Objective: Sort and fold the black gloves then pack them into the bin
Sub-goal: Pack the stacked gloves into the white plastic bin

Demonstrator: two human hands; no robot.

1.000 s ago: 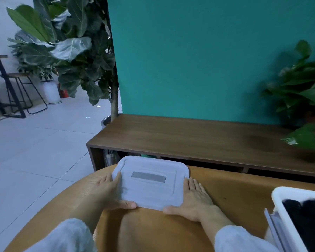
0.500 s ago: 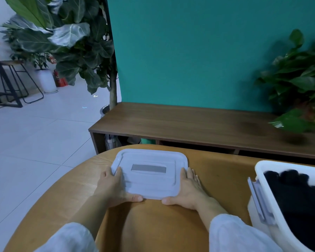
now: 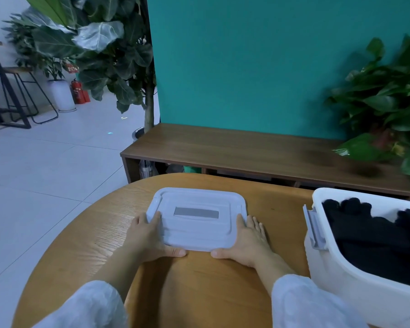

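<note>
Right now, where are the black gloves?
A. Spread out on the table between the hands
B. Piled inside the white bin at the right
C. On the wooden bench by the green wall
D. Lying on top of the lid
B: the black gloves sit heaped inside the white bin at the table's right edge, while both hands rest at the sides of the lid, which has nothing on it.

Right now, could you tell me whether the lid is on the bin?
No, the lid lies flat on the table between both hands, while the bin of gloves stands open beside it.
</note>
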